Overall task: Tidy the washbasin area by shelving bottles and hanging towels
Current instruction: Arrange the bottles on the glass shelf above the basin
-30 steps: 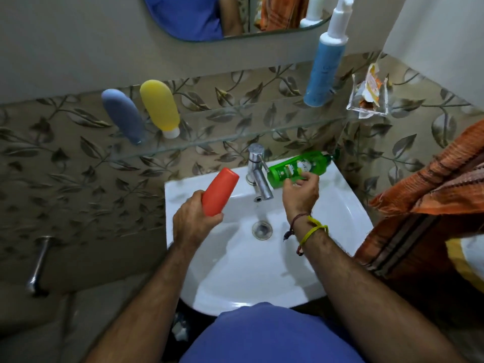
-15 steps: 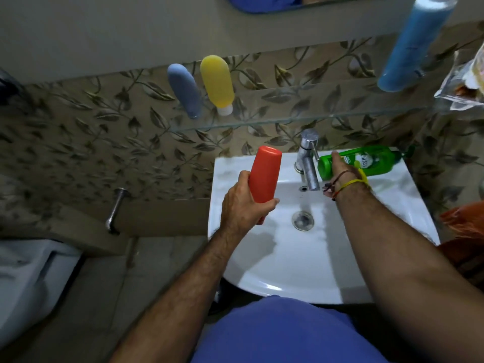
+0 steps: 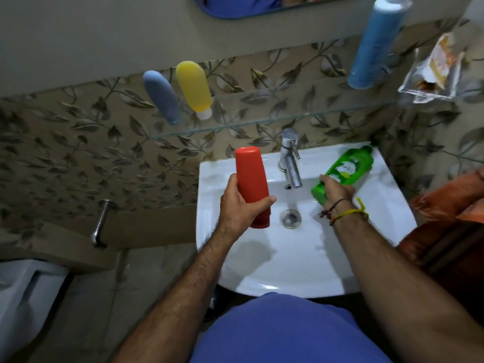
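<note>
Left hand (image 3: pixel 242 208) wrapped around the lower half of a red bottle (image 3: pixel 251 179), thumb across its front and fingers curled behind, bottle held upright above the left part of the white washbasin (image 3: pixel 301 260), cap end down. Right hand (image 3: pixel 336 191) closed over the base end of a green bottle (image 3: pixel 345 170), fingers curled on it; bottle slanted, its dark cap toward the back right corner of the basin rim, whether resting there or lifted clear cannot be told. Chrome tap (image 3: pixel 290 161) between the two bottles, drain (image 3: pixel 290 218) below it. On the glass shelf (image 3: pixel 262 121) above: a grey-blue bottle (image 3: pixel 162 96) and a yellow bottle (image 3: pixel 193 86) side by side at the left, both cap down; a tall light-blue bottle (image 3: pixel 374 45) and a clear holder with sachets (image 3: pixel 432 72) at the right. Orange striped towel (image 3: pixel 450 218) draped at the right edge, just beside the basin. Coloured thread bands (image 3: pixel 345 212) on the right wrist.
</note>
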